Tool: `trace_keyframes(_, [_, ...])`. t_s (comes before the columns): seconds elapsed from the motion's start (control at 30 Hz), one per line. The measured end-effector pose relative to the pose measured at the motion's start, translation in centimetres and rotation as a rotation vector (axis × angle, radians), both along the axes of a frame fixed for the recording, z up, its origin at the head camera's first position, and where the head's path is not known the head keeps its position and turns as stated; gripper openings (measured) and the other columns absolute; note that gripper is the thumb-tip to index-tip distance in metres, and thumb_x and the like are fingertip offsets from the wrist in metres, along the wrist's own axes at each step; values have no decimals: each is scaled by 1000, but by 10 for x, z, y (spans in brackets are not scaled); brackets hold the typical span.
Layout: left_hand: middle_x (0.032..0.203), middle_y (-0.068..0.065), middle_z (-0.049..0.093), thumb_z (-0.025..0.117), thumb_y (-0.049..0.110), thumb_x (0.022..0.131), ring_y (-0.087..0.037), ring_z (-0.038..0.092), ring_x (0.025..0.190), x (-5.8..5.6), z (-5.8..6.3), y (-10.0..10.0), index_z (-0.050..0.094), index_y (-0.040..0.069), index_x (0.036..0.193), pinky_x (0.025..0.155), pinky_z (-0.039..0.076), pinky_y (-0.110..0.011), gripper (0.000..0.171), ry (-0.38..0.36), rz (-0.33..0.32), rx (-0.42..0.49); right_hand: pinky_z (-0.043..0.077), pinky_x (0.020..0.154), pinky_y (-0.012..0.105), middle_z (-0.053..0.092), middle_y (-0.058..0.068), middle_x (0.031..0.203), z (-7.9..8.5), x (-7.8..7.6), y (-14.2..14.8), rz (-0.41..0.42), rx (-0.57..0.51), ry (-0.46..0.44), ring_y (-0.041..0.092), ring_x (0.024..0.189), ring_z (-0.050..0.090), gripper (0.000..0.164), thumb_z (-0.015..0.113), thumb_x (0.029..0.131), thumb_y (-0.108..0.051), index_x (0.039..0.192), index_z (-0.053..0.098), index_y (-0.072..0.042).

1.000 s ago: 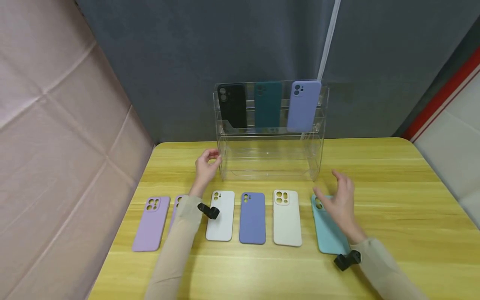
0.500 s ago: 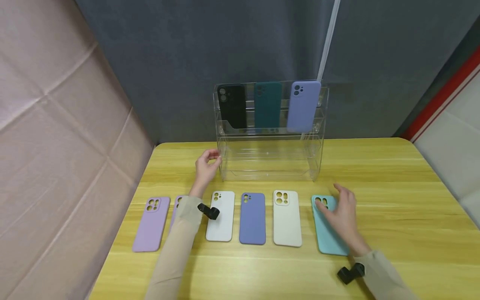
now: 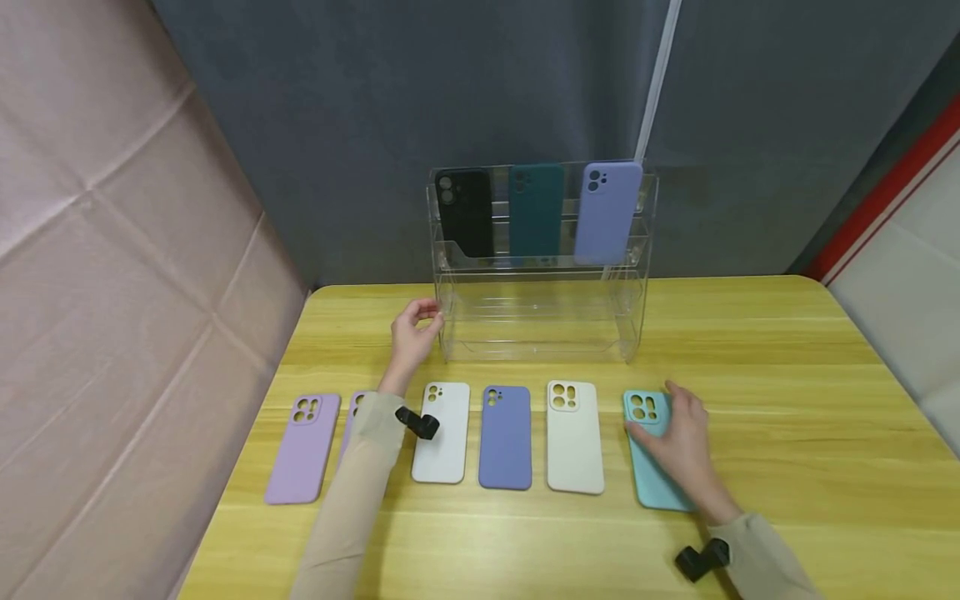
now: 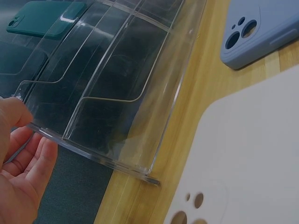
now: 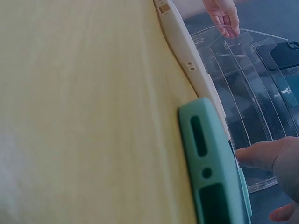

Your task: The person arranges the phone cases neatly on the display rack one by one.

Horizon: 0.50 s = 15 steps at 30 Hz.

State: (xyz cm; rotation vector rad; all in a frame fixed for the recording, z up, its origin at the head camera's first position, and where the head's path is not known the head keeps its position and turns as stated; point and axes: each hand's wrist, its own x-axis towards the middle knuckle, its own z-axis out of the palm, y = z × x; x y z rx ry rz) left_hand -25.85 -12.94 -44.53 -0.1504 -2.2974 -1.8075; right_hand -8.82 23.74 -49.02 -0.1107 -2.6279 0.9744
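My left hand [image 3: 412, 337] holds the left edge of a clear acrylic display rack [image 3: 536, 348]; the left wrist view shows the thumb [image 4: 14, 112] and fingers on either side of its side panel. Over a turquoise phone case [image 3: 656, 483] on the table, my right hand [image 3: 684, 437] spreads its thumb to the case's left edge and its fingers along the right edge. Part of that case is hidden under the hand. The rack's upper tier bears a black case [image 3: 468, 221], a teal case [image 3: 536, 212] and a lavender case [image 3: 603, 221].
In a row on the wooden table [image 3: 810, 400] lie a lilac case [image 3: 300, 454], a second lilac case [image 3: 351, 421] mostly behind my left sleeve, a white case [image 3: 450, 454], a violet-blue case [image 3: 505, 446] and a cream case [image 3: 575, 450]. A dark grey curtain [image 3: 337, 125] hangs behind.
My right hand has come down and toward me, from above the turquoise case's top end to around its sides. The left hand and the rack have stayed put.
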Motion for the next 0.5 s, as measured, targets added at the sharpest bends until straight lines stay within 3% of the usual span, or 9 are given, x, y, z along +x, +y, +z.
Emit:
trace_keyframes(0.3, [106, -20, 63, 60, 0, 87, -27, 58, 95, -1, -1, 1, 61, -4, 107, 65, 48, -15, 21, 9, 0, -3, 31, 92, 62, 39, 40, 125, 1, -1, -2, -17, 75, -85, 53, 111, 35, 90, 82, 66, -20, 132, 32, 18])
trace_keyframes(0.5, [106, -22, 62, 60, 0, 87, -28, 58, 96, 0, 0, 0, 61, -5, 107, 66, 48, -15, 21, 6, 1, -7, 34, 84, 59, 41, 41, 123, 7, -5, -4, -24, 139, -166, 53, 106, 38, 84, 77, 66, -20, 130, 36, 16])
